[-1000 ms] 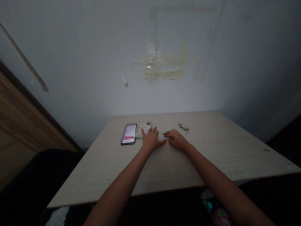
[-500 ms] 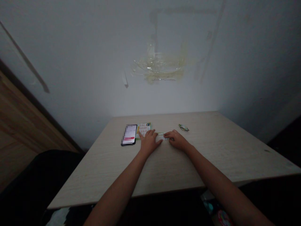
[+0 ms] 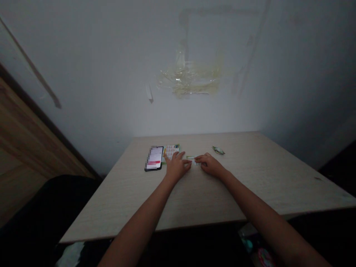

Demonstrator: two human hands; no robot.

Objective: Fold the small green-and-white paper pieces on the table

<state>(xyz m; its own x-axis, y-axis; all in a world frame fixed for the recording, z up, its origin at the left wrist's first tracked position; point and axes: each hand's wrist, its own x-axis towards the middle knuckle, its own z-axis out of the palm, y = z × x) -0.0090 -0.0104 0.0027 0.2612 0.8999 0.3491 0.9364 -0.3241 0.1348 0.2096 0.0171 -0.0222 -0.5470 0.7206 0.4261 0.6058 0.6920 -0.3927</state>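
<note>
A small piece of white paper with a green edge (image 3: 191, 157) lies on the table between my hands, partly covered by my fingers. My left hand (image 3: 175, 167) has its thumb and forefinger closed together at the paper's left side, while its other fingers spread toward a printed sheet. From the right, my right hand (image 3: 210, 165) presses on the paper with its fingers bent and close together. The printed sheet (image 3: 171, 149), with rows of red and white marks, lies just beyond my left hand, which hides its lower part.
A phone (image 3: 154, 158) with a lit screen lies left of the printed sheet. Beyond my right hand rests a small folded green-and-white paper piece (image 3: 218, 150). The pale wooden table (image 3: 133, 200) meets a wall with old tape (image 3: 194, 79) on it.
My left thumb has drawn up against the forefinger at the paper's left side. My right hand stays nearly still on the paper. The whole view has shifted slightly.
</note>
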